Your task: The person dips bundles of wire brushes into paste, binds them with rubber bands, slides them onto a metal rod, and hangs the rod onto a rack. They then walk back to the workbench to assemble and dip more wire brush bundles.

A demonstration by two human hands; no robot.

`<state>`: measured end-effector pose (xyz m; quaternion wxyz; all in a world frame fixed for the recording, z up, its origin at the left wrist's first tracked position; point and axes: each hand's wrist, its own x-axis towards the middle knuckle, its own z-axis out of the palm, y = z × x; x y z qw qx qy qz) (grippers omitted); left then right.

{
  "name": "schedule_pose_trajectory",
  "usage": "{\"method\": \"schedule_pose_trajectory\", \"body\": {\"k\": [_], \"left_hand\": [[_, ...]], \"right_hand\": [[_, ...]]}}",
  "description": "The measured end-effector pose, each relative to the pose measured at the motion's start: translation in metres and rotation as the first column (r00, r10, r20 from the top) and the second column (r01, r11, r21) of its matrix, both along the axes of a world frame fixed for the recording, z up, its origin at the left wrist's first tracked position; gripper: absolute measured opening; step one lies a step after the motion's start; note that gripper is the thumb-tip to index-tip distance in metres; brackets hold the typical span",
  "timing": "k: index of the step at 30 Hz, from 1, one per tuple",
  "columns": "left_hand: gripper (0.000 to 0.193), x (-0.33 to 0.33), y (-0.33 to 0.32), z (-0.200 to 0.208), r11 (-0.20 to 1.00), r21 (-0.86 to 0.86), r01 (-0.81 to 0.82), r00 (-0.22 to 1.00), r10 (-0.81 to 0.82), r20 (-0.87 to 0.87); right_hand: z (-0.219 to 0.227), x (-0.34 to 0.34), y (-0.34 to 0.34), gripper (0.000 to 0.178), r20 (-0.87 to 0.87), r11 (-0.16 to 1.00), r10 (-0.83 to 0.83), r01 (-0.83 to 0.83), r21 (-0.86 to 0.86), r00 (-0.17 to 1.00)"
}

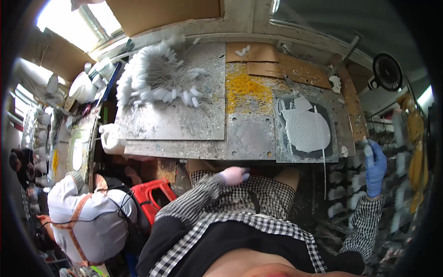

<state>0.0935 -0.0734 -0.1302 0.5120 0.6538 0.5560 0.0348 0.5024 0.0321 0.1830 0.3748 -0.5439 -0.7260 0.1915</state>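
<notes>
On the grey board, 1 thin white stick crossing the white paste overhangs the near edge; our bump could flip it. The paste looks thick, pitted. Right of the board, our right hand extends, grip unclear; leftward, our left hand half-curls, contents hidden.

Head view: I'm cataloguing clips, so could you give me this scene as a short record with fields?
Left hand: the left hand is above the lap, by the checkered clothing; any held item is unclear
Right hand: the right hand, blue-gloved, is at the right end of the worktable; grip unclear
Table left: bundle of white-tipped sticks
Table middle: small yellow rings
Table right: white paste on a grey board
Nearby: person in white, red stool
</notes>
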Motion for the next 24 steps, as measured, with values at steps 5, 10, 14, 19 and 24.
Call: {"method": "schedule_pose_trajectory", "body": {"k": [5,10,14,19,24], "left_hand": [[0.051,-0.023,-0.028,0.188,0.379,0.924,-0.048,0.996,0.089,0.015],[0.073,-0.095,-0.007,0.247,0.161,0.948,0.274,0.781,0.538,-0.317],[0.021,-0.140,-0.012,0.216,0.289,0.957,0.033,0.885,0.437,-0.163],[0.014,-0.160,-0.049,0.195,0.351,0.926,-0.137,0.851,0.521,-0.071],[0.012,-0.177,-0.052,0.190,0.334,0.890,-0.310,0.839,0.536,0.091]], "right_hand": [[-0.054,-0.062,0.008,0.014,0.220,0.911,0.295,-0.344,0.230,0.930],[-0.044,-0.076,-0.001,0.015,0.413,0.803,0.454,-0.564,0.194,0.789],[-0.041,-0.067,0.032,0.024,0.589,0.654,0.452,-0.698,0.291,0.669],[-0.040,-0.061,0.134,0.030,0.857,0.518,-0.098,-0.710,0.478,0.505],[-0.028,-0.097,0.223,0.032,0.878,0.758,-0.352,-0.452,0.470,0.323]]}}
